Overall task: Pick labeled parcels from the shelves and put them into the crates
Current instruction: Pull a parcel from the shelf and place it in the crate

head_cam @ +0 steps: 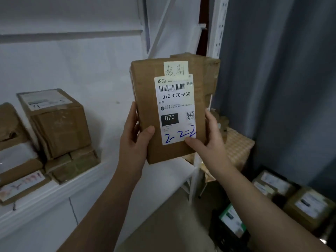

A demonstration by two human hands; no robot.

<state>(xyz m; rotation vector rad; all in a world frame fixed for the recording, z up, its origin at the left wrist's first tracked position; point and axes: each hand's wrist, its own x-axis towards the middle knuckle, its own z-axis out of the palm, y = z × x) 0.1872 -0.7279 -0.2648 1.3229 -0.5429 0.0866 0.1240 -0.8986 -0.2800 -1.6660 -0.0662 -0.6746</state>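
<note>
Parcel [145, 99], brown cardboard, is held upright in mid-air at centre, above the right end of a white shelf [54, 190]. A white shipping label [175, 106] on its near face reads "070-070-A80", with "2-2-2" handwritten in blue at the bottom. A pale yellow note [175, 69] with handwritten characters is stuck above the label.

Left hand [134, 140] grips the parcel's lower left edge, thumb pressed on the near face and fingers wrapped behind. Right hand [209, 139] grips the lower right edge, thumb across the label's bottom corner and fingers curled round the side. Both hands are closed on the parcel.

A torn cardboard box [211, 73] stands just behind the parcel, on the right. Several taped boxes [58, 122] are stacked at the far left of the shelf.

Low on the right, a black crate [216, 233] sits on the floor and holds a green-edged labelled package [232, 220]. More labelled boxes [307, 208] lie just beyond it. A grey curtain [281, 88] hangs along the right side.
</note>
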